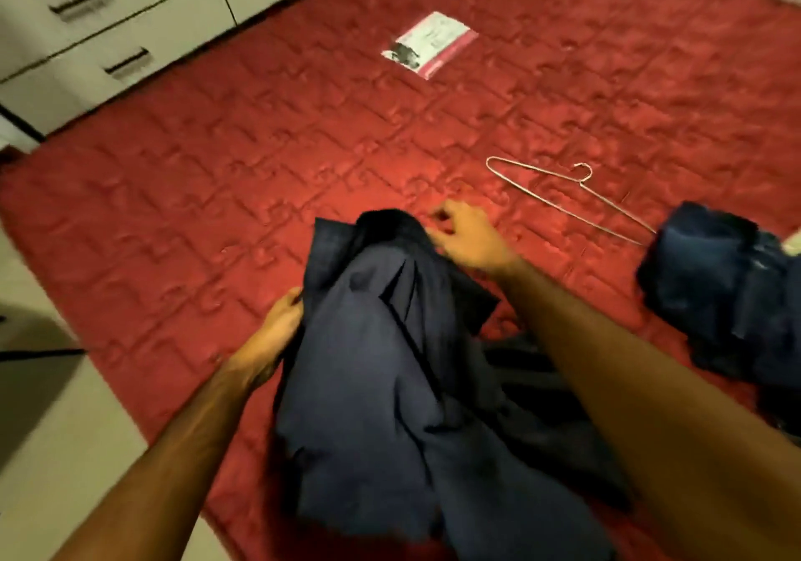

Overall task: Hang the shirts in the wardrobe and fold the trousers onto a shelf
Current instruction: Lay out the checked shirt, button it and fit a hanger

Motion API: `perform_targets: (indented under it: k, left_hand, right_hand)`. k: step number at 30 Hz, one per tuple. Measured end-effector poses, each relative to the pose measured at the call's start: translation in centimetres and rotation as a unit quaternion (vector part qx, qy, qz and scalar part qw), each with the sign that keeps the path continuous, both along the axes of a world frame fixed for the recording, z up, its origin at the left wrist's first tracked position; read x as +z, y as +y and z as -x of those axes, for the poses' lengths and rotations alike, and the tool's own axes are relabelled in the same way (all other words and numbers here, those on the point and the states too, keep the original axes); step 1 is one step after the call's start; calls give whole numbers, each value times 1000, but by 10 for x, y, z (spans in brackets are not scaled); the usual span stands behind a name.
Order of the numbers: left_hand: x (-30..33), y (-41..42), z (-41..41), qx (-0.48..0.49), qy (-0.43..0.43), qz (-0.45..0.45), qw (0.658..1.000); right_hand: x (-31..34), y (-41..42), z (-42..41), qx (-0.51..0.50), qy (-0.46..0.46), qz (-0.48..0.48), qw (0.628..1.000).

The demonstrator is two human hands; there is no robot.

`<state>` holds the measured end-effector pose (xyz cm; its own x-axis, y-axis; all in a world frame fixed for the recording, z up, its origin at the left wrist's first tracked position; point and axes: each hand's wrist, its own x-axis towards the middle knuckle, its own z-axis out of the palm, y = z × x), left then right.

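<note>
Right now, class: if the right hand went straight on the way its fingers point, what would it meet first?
The right hand points up-left over the dark garment. Straight on, it would likely meet only the bare red quilt; the wire hanger lies off to its right. Depth is unclear.

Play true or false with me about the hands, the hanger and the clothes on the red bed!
1. The left hand grips the edge of the dark blue garment. True.
2. The wire hanger is already inside the garment. False: it lies bare on the red bed cover, to the right of the hands.
3. A second bundle of dark blue clothes sits at the right edge of the bed. True.
4. The right hand is holding the hanger. False: it is at the top of the garment, away from the hanger.
5. A white and pink packet lies further up the bed. True.
6. The drawers beside the bed stand open. False: they look closed.
</note>
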<state>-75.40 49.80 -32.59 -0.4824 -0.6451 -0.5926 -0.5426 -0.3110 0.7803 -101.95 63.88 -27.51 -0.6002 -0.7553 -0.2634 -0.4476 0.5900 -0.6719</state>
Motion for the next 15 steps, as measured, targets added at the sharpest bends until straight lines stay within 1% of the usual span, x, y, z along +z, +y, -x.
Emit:
perform_targets:
  k: [1, 2, 4, 5, 7, 8, 10, 11, 13, 15]
  left_hand:
    - [-3, 6, -6, 0, 14, -7, 1000]
    - [-8, 20, -15, -17, 17, 1, 1000]
    - [-27, 47, -33, -49, 18, 57, 997]
    - [-36, 59, -39, -50, 25, 56, 997]
    - [-57, 71, -41, -26, 36, 66, 997]
    - [-63, 72, -38, -16, 34, 82, 996]
    - [-76, 65, -35, -4, 20, 119, 993]
    - [-77, 67, -36, 15, 11, 126, 992]
    - [-79, 71, -38, 55, -4, 141, 988]
    - [-76, 78, -33, 70, -20, 172, 982]
  right_hand:
    - [-13, 10, -10, 44, -33, -23, 998]
    - [-33, 18, -23, 99, -52, -77, 991]
    - [-75, 37, -62, 213, 25, -188, 958]
    - [-93, 50, -78, 240, 56, -232, 941]
    - [-134, 64, -86, 205, 146, -220, 942]
    - [-146, 63, -88, 196, 170, -201, 945]
    - [-161, 57, -84, 178, 207, -197, 942]
    - [-159, 57, -85, 191, 208, -201, 938]
    - [-167, 62, -87, 208, 220, -177, 936]
    - [-171, 66, -85, 206, 220, -142, 943]
